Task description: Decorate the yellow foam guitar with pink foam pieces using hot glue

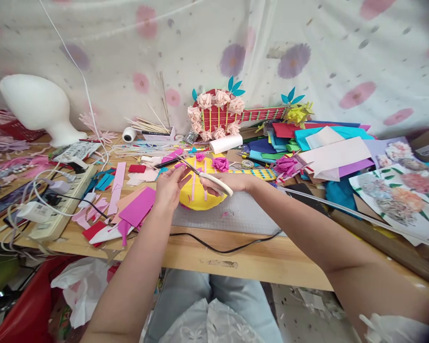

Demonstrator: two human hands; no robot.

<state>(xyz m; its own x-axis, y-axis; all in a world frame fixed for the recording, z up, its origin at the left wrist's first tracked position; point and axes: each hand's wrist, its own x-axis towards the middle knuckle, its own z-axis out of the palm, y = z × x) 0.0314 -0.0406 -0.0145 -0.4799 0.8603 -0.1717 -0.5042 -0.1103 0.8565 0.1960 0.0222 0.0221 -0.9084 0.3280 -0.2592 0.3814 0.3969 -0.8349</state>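
Observation:
My right hand (pixel 229 182) is closed on a pair of scissors (pixel 217 185) with white handles, its blades pointing up and left toward my other hand. Fingers pinched together, my left hand (pixel 168 186) holds a small magenta piece (pixel 179 166) close to the blade tips. Whether the blades touch that piece is hard to tell. Beneath both hands lies a yellow guitar-shaped craft (pixel 200 202) with pink strips across its body. Magenta flowers (pixel 220 164) sit along its upper edge, and its neck (pixel 259 173) runs to the right.
Under the yellow craft is a grey cutting mat (pixel 257 214). A red guitar craft (pixel 218 116) with pale pink roses leans at the back. Coloured sheets (pixel 336 150) pile up on the right; magenta scraps (pixel 139 207), a power strip (pixel 62 209) and a white foam head (pixel 39 102) stand left.

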